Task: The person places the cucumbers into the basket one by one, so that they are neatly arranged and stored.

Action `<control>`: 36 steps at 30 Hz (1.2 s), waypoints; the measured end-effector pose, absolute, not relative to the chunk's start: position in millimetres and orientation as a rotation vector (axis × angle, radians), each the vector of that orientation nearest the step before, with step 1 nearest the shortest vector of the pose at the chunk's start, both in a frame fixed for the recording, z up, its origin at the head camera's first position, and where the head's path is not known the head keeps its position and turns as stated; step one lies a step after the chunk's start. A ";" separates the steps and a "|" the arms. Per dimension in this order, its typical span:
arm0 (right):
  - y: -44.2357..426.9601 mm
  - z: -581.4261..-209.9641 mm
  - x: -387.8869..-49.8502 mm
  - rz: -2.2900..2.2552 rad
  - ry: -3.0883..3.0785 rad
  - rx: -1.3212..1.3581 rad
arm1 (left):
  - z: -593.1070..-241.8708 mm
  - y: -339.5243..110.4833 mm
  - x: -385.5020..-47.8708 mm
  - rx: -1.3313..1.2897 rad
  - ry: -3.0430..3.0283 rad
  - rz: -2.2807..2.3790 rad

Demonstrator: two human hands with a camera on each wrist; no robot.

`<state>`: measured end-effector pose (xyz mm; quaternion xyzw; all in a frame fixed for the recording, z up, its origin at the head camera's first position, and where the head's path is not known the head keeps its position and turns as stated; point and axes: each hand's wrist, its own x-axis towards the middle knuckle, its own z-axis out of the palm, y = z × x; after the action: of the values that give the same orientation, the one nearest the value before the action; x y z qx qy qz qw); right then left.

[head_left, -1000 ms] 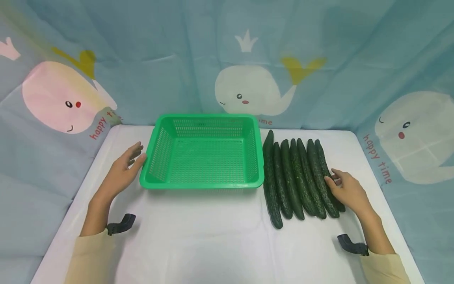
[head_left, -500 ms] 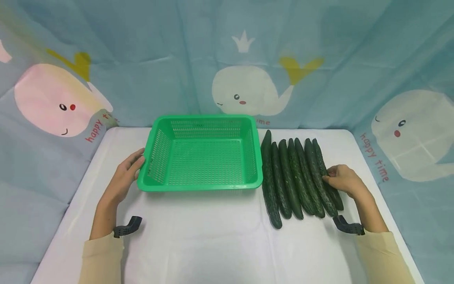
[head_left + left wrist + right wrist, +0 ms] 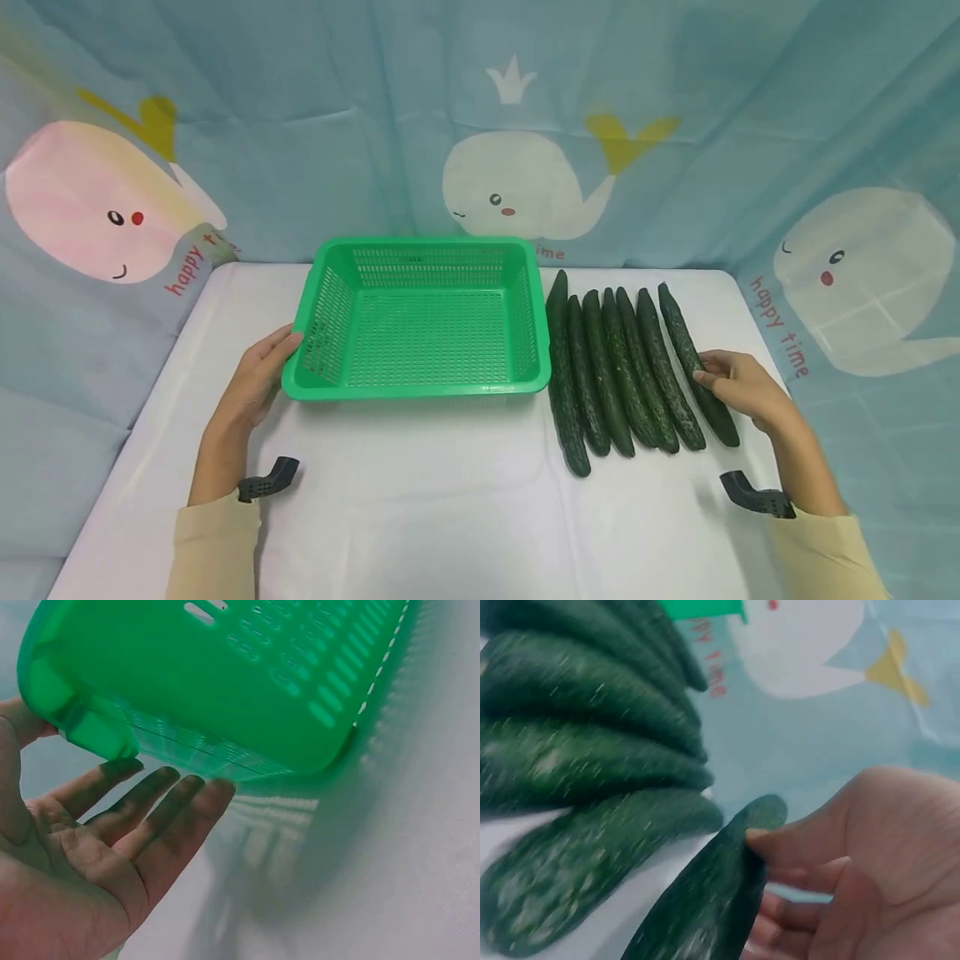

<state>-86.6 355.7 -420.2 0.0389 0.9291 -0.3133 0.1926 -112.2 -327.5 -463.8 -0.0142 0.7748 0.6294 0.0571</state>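
Observation:
In the head view a green basket [image 3: 427, 333] stands left of a row of cucumbers [image 3: 611, 375]. The left hand [image 3: 251, 383] touches the basket's left side; in the left wrist view its fingers [image 3: 161, 802] are nearly straight beside the basket wall [image 3: 187, 682], with the thumb at the rim. My right hand [image 3: 742, 387] pinches the rightmost cucumber [image 3: 686, 350] between thumb and fingers. That cucumber [image 3: 712, 892] slants apart from its neighbour [image 3: 592, 862] in the right wrist view, where the right hand [image 3: 862, 870] grips it near one end.
A white cloth [image 3: 427, 492] covers the table. Behind it and at both sides hangs a blue curtain [image 3: 315, 150] with whale prints. Several other cucumbers lie side by side close to the basket's right edge. The basket holds nothing.
The right hand has taken hold of the rightmost cucumber and shifted it slightly right, opening a gap beside the others. The left hand has come into contact with the basket's left side.

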 end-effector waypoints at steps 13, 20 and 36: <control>313.5 -387.0 -109.1 -1.358 2.302 -0.070 | -455.2 -331.5 -114.5 -0.057 2.273 1.869; 277.0 -382.0 -115.7 -1.466 2.178 -0.165 | -456.5 -332.6 -111.4 -0.104 2.285 1.831; 197.6 -351.6 -134.8 -1.182 2.574 -0.535 | -462.5 -330.5 -114.7 -0.117 2.223 1.851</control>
<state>-134.8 197.6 -351.6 -0.1840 0.8855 -0.4065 0.1293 -114.7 -330.5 -462.5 -0.0400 0.7620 0.6345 0.1233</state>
